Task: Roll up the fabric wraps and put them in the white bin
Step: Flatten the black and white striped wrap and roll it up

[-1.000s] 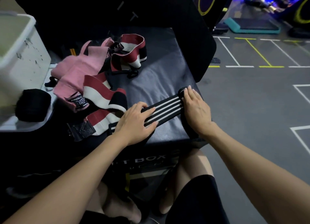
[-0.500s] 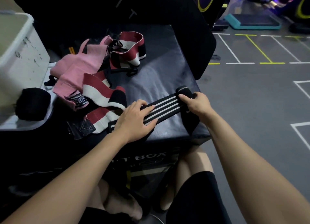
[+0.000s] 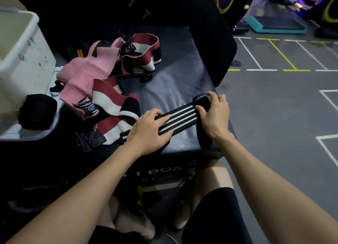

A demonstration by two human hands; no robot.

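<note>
**Rolling a striped wrap near the corner of a padded box**

The black wrap with white stripes [image 3: 180, 116] lies flat across the near right part of the padded box top [image 3: 175, 74]. The left hand [image 3: 149, 129] rests on it with fingers spread and nearly straight, pinning the strip. The right hand [image 3: 214, 112] curls its fingers around the small started roll [image 3: 201, 100] at the strip's far end. A dark tail of fabric [image 3: 205, 139] hangs over the box's near edge below the right wrist.

Risks, as judged from this view: the roll sits close to the right edge of the box, so a loose grip could let it drop to the floor [image 3: 274, 116] and unwind. If the left hand gives too little tension, the turns may wind slack or skew sideways. The hanging tail could drag or catch on the edge.

Edges and room: bare padding lies beyond the strip, giving space to shift the work inward. To the left lie unrolled wraps, a pink one [image 3: 86, 75] and red, white and black ones [image 3: 113, 101], touching and overlapping one another. The white bin [image 3: 22, 61] stands at far left, well apart from the hands, with a black rolled bundle [image 3: 37, 112] just beside its base. The reach to the bin passes over that pile.
</note>
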